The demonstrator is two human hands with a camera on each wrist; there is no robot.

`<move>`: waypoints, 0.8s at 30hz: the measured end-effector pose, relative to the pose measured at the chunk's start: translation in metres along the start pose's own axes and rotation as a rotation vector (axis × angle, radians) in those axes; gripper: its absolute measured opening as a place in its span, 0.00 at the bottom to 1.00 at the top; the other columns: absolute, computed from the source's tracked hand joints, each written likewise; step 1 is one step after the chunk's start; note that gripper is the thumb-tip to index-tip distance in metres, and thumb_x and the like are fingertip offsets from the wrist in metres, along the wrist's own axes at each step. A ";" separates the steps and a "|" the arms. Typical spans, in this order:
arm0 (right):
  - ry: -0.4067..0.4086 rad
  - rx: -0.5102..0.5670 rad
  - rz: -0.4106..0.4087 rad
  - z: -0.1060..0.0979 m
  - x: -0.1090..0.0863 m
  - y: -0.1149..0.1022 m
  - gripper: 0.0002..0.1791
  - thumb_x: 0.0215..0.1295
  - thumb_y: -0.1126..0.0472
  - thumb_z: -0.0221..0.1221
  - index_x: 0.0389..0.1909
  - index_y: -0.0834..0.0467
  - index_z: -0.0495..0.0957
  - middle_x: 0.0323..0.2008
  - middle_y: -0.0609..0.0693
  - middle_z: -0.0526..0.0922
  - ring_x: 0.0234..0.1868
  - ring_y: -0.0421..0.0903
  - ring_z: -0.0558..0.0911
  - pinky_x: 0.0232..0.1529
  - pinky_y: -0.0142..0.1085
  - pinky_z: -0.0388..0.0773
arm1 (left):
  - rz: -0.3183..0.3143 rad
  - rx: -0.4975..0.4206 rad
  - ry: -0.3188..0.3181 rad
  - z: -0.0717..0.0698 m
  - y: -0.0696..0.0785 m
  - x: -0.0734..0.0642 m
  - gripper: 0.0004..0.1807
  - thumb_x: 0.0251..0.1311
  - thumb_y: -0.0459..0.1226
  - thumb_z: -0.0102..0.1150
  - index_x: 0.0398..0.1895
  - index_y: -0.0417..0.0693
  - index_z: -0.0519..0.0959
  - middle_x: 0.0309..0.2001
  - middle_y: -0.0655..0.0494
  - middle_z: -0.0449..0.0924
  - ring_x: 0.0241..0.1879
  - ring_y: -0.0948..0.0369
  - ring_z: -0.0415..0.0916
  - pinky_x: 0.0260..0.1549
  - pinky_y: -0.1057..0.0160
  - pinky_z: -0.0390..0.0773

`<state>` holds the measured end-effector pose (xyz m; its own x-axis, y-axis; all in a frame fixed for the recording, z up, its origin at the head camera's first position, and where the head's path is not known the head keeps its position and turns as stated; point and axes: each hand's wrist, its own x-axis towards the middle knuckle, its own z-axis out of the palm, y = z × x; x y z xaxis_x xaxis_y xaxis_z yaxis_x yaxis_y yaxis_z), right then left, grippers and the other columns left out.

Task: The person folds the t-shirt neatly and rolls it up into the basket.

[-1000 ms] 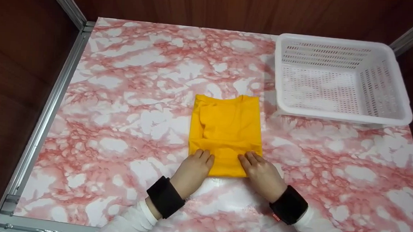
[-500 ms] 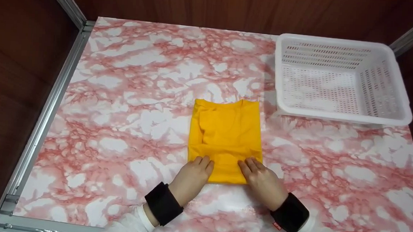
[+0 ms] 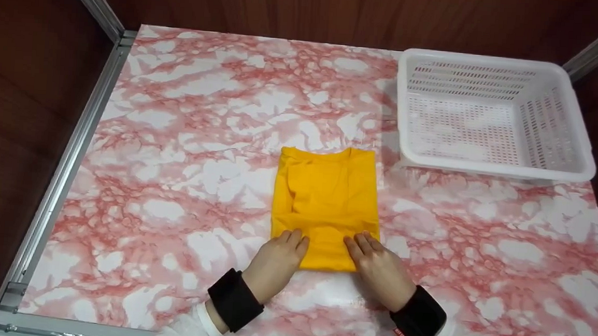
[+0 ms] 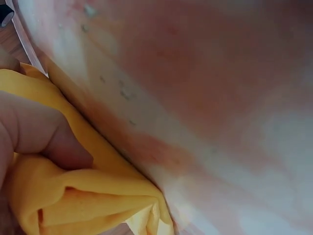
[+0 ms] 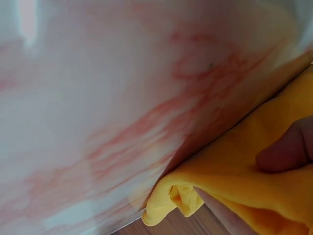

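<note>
A yellow T-shirt, folded into a neat rectangle, lies flat on the marbled table, its curved neckline at the far end. Its near part is folded over on itself. My left hand grips the left side of this fold; in the left wrist view the thumb presses on the bunched cloth. On the opposite side my right hand holds the fold the same way. The right wrist view has that thumb on the cloth and a finger reaching in below. Some fingers are hidden by fabric.
A white perforated plastic basket stands at the back right of the pink-and-white table. Dark wood panels rise behind and at both sides. A metal rail runs along the left edge.
Both hands have drawn the shirt a short way toward the person, mostly in the first half second. Their hold on the fold looks the same, and the basket stays in place.
</note>
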<state>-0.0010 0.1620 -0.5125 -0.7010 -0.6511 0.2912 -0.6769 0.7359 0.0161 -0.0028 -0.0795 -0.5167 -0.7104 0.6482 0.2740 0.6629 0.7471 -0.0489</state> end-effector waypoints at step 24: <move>-0.052 0.172 0.078 -0.014 0.007 0.013 0.15 0.53 0.69 0.65 0.44 0.59 0.80 0.40 0.54 0.84 0.37 0.49 0.85 0.27 0.42 0.81 | -0.062 -0.371 -0.113 -0.019 -0.022 0.003 0.16 0.51 0.29 0.60 0.46 0.45 0.79 0.41 0.53 0.82 0.38 0.56 0.79 0.34 0.59 0.80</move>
<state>-0.0119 0.1699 -0.4965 -0.7607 -0.6049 0.2353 -0.6450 0.7451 -0.1696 -0.0147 -0.0969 -0.4963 -0.7595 0.6313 0.1571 0.6438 0.6947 0.3208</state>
